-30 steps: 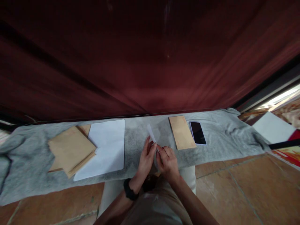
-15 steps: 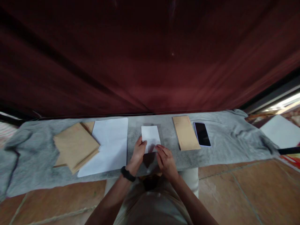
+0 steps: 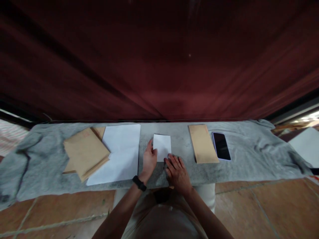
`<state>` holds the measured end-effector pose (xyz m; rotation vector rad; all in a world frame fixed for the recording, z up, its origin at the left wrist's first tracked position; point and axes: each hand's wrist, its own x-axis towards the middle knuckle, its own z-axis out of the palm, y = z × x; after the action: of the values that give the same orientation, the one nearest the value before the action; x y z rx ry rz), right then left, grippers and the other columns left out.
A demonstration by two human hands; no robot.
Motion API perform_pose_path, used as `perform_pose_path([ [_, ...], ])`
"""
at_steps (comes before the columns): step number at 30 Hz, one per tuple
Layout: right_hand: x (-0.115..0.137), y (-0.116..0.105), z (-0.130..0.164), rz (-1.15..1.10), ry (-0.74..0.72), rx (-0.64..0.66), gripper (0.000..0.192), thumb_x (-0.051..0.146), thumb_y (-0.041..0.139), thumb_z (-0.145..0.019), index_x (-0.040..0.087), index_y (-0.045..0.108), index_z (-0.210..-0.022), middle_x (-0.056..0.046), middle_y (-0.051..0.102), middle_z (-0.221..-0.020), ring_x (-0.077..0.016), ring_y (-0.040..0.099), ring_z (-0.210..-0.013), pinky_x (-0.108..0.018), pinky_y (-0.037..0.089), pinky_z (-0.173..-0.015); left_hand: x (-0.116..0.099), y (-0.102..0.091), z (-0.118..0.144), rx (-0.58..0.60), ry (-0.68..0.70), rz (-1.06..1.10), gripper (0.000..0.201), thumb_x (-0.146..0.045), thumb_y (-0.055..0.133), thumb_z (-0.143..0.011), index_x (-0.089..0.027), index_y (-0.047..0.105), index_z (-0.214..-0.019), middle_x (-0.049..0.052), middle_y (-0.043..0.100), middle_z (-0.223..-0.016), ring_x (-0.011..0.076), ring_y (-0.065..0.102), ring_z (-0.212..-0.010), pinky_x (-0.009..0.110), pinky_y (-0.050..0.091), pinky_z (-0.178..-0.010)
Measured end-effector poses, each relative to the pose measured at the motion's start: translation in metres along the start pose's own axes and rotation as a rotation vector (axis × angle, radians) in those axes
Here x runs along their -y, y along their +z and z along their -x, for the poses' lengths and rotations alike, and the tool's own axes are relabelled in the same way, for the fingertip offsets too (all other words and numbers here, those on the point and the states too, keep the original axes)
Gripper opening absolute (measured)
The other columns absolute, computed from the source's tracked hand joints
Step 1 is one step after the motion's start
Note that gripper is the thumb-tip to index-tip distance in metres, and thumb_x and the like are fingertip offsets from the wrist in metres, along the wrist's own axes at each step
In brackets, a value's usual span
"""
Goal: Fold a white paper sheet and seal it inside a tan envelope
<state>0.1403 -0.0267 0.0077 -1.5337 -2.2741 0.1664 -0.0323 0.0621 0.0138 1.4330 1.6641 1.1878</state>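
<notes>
Pressing a small folded white paper point(image 3: 162, 146) flat on the grey-clothed bench point(image 3: 239, 156), left hand point(image 3: 149, 160) fingers spread along its edge, right hand point(image 3: 177, 172) lying open-fingered at its near corner.

Dim indoor scene with strong wide-angle bending at the edges. The dark red curtain point(image 3: 159, 59) fills the upper half in deep shadow. Brighter daylight spills in at the far right edge. White sheets point(image 3: 117, 152) stand out palely. Soft focus throughout, with no harsh glare.
</notes>
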Motion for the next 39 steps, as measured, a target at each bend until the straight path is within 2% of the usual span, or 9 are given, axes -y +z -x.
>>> perform_pose_path([
  [3, 0.0, -0.001, 0.001, -0.005, -0.013, 0.001, 0.045, 0.028, 0.048, -0.105, 0.022, 0.054, -0.148, -0.01, 0.05, -0.157, -0.026, 0.046, -0.145, -0.049, 0.032, -0.124, -0.005, 0.003, 0.003, -0.014, 0.216, -0.269, 0.049, -0.017, 0.049, -0.095, -0.019, 0.055, -0.143, 0.013, 0.058, -0.146, 0.0274, 0.053, -0.137, 0.048, 0.042, -0.117],
  [5, -0.001, -0.001, 0.001, -0.005, -0.013, -0.001, 0.045, 0.028, 0.049, -0.104, 0.022, 0.054, -0.148, -0.01, 0.05, -0.157, -0.0258, 0.046, -0.145, -0.049, 0.032, -0.124, -0.007, 0.011, 0.006, 0.12, 0.366, -0.404, 0.045, -0.023, 0.045, -0.1, -0.017, 0.055, -0.144, 0.014, 0.052, -0.154, 0.0271, 0.042, -0.147, 0.049, 0.037, -0.122],
  [8, -0.001, 0.0, 0.0, -0.007, -0.009, -0.005, 0.043, 0.027, 0.052, -0.102, 0.019, 0.058, -0.144, -0.012, 0.055, -0.152, -0.026, 0.048, -0.144, -0.049, 0.033, -0.124, -0.009, 0.023, 0.006, 0.378, 0.526, -0.56, 0.046, -0.032, 0.041, -0.105, -0.015, 0.053, -0.145, 0.014, 0.052, -0.155, 0.0265, 0.039, -0.15, 0.05, 0.033, -0.124],
  [11, -0.001, 0.001, 0.0, -0.025, -0.01, -0.013, 0.041, 0.026, 0.052, -0.101, 0.019, 0.06, -0.14, -0.013, 0.06, -0.146, -0.0261, 0.05, -0.142, -0.049, 0.035, -0.123, -0.01, 0.031, 0.001, 0.468, 0.578, -0.675, 0.051, -0.039, 0.039, -0.106, -0.013, 0.049, -0.149, 0.014, 0.047, -0.159, 0.0266, 0.037, -0.152, 0.05, 0.029, -0.126],
  [21, 0.001, -0.007, -0.001, -0.051, -0.009, -0.019, 0.04, 0.025, 0.056, -0.101, 0.029, 0.061, -0.14, -0.008, 0.054, -0.153, -0.0266, 0.048, -0.144, -0.051, 0.038, -0.121, -0.011, 0.04, -0.029, 0.49, 0.597, -0.795, 0.056, -0.041, 0.034, -0.108, -0.011, 0.042, -0.154, 0.013, 0.04, -0.164, 0.026, 0.029, -0.155, 0.049, 0.024, -0.128],
  [26, 0.0, -0.007, 0.0, -0.082, -0.011, -0.019, 0.043, 0.022, 0.051, -0.101, 0.026, 0.058, -0.144, -0.009, 0.055, -0.152, -0.0258, 0.048, -0.144, -0.051, 0.036, -0.123, -0.008, 0.022, -0.017, 0.509, 0.628, -0.798, 0.053, -0.037, 0.034, -0.108, -0.014, 0.042, -0.155, 0.01, 0.04, -0.164, 0.0239, 0.028, -0.156, 0.048, 0.024, -0.128],
  [33, -0.01, 0.0, 0.006, -0.144, -0.025, -0.04, 0.045, 0.017, 0.044, -0.101, 0.02, 0.057, -0.144, -0.01, 0.058, -0.149, -0.0241, 0.05, -0.142, -0.051, 0.037, -0.123, 0.0, -0.022, 0.041, 0.494, 0.665, -0.804, 0.053, -0.038, 0.039, -0.107, -0.02, 0.039, -0.157, 0.007, 0.038, -0.165, 0.0236, 0.03, -0.155, 0.047, 0.027, -0.127],
  [37, -0.016, 0.002, -0.009, -0.18, -0.032, -0.071, 0.044, 0.017, 0.042, -0.102, 0.02, 0.06, -0.142, -0.01, 0.064, -0.142, -0.0242, 0.054, -0.139, -0.054, 0.04, -0.121, 0.006, -0.037, 0.068, 0.497, 0.652, -0.812, 0.058, -0.042, 0.044, -0.105, -0.019, 0.038, -0.158, 0.008, 0.04, -0.164, 0.0244, 0.032, -0.154, 0.047, 0.028, -0.127],
  [39, -0.014, 0.003, -0.025, -0.189, -0.081, -0.037, 0.043, 0.021, 0.044, -0.103, 0.019, 0.06, -0.142, -0.011, 0.063, -0.144, -0.0244, 0.052, -0.141, -0.053, 0.039, -0.122, 0.009, -0.039, 0.077, 0.497, 0.637, -0.804, 0.059, -0.046, 0.046, -0.104, -0.019, 0.041, -0.156, 0.009, 0.044, -0.161, 0.0255, 0.035, -0.153, 0.048, 0.029, -0.126],
])
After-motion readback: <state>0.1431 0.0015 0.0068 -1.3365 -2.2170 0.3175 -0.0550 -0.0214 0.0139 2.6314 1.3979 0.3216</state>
